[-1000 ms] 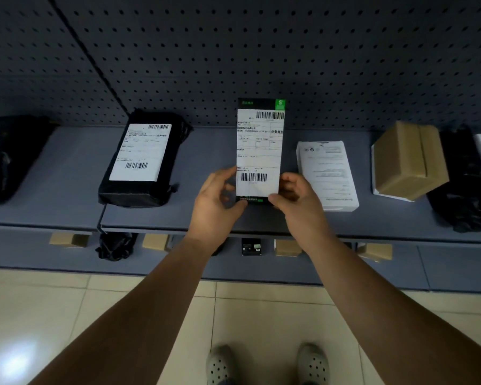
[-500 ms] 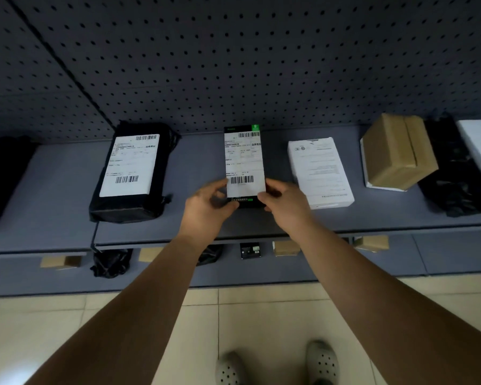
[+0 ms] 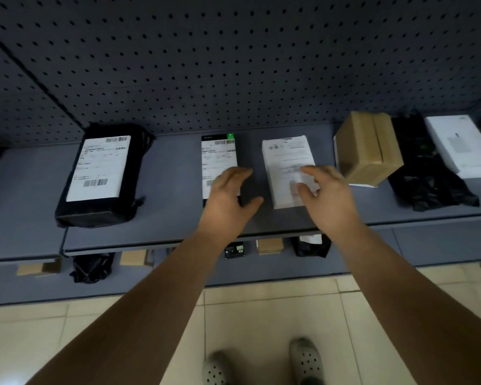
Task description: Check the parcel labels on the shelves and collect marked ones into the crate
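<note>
hands [image 3: 275, 195] have let go, spread, black labelled parcel [image 3: 219, 157] now flat on shelf [image 3: 172, 173].

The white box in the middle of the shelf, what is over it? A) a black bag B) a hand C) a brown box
B: the right hand reaches over the near end of the white box with loose fingers, holding nothing, while the brown box sits apart to its right.

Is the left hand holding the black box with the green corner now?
No, the left hand hovers open above the black box, which lies flat on the shelf.
</note>
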`<action>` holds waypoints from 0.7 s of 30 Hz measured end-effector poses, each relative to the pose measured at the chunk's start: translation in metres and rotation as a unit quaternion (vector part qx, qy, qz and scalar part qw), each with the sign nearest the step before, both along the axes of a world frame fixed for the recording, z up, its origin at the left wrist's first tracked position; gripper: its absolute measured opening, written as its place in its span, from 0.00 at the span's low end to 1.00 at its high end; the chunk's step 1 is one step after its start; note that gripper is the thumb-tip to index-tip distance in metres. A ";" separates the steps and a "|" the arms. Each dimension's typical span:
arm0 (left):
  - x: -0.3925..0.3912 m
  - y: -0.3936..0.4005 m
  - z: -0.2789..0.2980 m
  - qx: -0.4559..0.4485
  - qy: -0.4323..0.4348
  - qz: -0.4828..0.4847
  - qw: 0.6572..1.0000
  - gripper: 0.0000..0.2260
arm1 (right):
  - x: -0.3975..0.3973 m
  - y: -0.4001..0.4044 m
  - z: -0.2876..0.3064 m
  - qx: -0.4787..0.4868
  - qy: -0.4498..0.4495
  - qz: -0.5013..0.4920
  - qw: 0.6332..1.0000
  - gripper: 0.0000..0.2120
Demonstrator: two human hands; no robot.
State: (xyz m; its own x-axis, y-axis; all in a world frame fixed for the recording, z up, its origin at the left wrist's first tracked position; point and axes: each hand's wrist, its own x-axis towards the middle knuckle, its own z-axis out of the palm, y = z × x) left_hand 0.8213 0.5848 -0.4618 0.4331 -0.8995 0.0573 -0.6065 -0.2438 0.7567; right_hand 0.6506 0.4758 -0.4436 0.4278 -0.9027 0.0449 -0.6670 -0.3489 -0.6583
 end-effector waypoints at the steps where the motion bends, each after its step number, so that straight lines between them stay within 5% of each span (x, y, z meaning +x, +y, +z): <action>1: -0.013 -0.007 0.001 0.013 0.018 -0.014 1.000 0.26 | -0.007 -0.005 -0.002 -0.012 0.021 0.003 1.000 0.16; 7: -0.056 -0.038 -0.014 0.064 0.098 0.026 0.993 0.26 | -0.022 -0.020 -0.018 0.030 0.102 0.056 0.993 0.19; 12: -0.059 -0.041 -0.009 0.027 0.174 0.084 0.981 0.21 | -0.029 -0.022 -0.021 0.048 0.055 0.054 0.996 0.18; 17: -0.064 -0.036 0.003 -0.079 0.111 0.049 0.990 0.26 | -0.026 -0.024 -0.010 0.227 -0.020 0.058 0.972 0.16; 21: -0.072 -0.035 0.002 -0.029 0.205 0.050 0.977 0.34 | -0.027 -0.025 0.001 0.247 -0.021 0.054 0.967 0.17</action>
